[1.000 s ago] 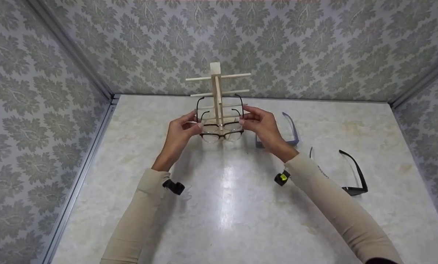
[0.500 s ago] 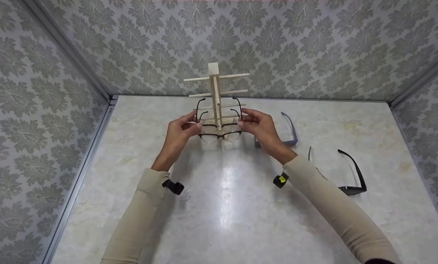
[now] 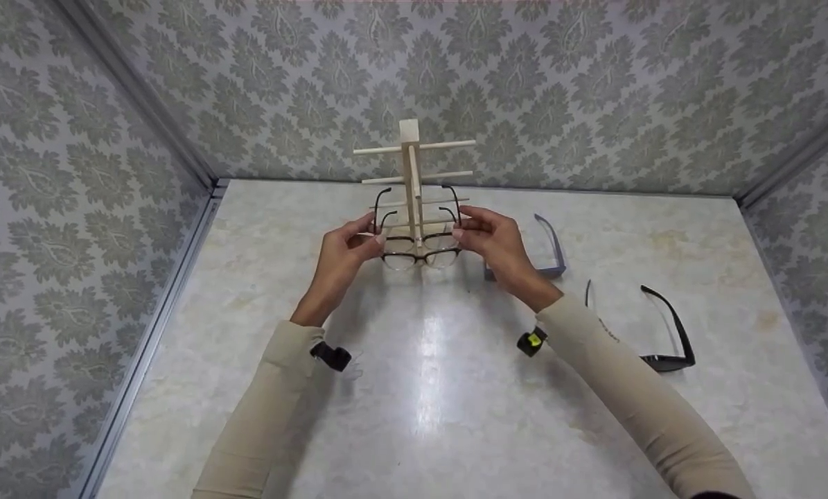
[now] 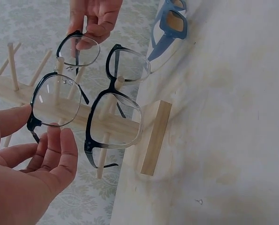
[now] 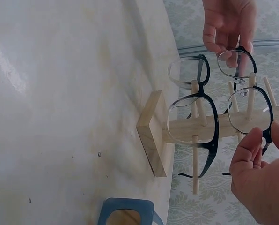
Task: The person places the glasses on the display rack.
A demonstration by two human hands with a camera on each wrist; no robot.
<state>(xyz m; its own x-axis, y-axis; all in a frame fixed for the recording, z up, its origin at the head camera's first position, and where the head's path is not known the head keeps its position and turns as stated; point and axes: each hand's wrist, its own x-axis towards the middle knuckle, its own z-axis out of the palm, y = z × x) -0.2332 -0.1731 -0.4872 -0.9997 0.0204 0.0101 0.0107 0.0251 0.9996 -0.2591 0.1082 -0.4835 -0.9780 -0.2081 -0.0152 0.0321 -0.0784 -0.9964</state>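
Note:
A pair of half-rim eyeglasses with dark upper rims is held level at the wooden display stand. My left hand pinches its left hinge end between thumb and fingers, and my right hand pinches the right one. The temples point back along both sides of the post. In the left wrist view, the bridge with its nose pads lies close to a peg. Just below, a second pair of glasses, black on top and clear underneath, hangs on the lowest pegs, untouched by my fingers.
Blue-framed glasses lie on the table right of the stand, partly behind my right hand. Black glasses lie nearer, partly hidden by my right sleeve. Upper pegs stick out sideways from the post. A patterned wall stands behind the table.
The temple tips of the held glasses have dipped slightly. Both hands keep their pinch and stay almost in place; the head view shifts a little.

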